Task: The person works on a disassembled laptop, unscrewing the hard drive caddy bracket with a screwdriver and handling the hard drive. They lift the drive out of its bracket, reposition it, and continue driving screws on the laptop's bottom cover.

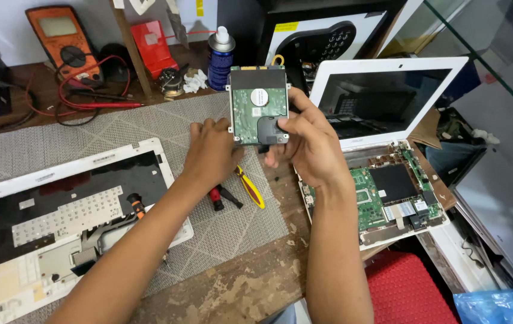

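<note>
— So, what lies left of the hard drive (259, 106)?
— An upturned keyboard cover (58, 210), a multimeter (64, 42) behind it, screwdrivers (232, 192) below the drive.
— And the grip?
— Left hand (211, 153) pinches the drive's left edge; right hand (304, 141) clasps its lower right corner, thumb on the board.
— Right of it?
— An opened white laptop (388, 180). The right wrist hides part of its board.

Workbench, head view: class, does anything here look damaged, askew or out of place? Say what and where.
The white laptop at right lies open with its keyboard cover off, baring the green circuit board. The removed keyboard cover lies upside down at left. Both hands, left hand and right hand, hold a bare hard drive. The wooden bench top is worn and patchy.
</note>
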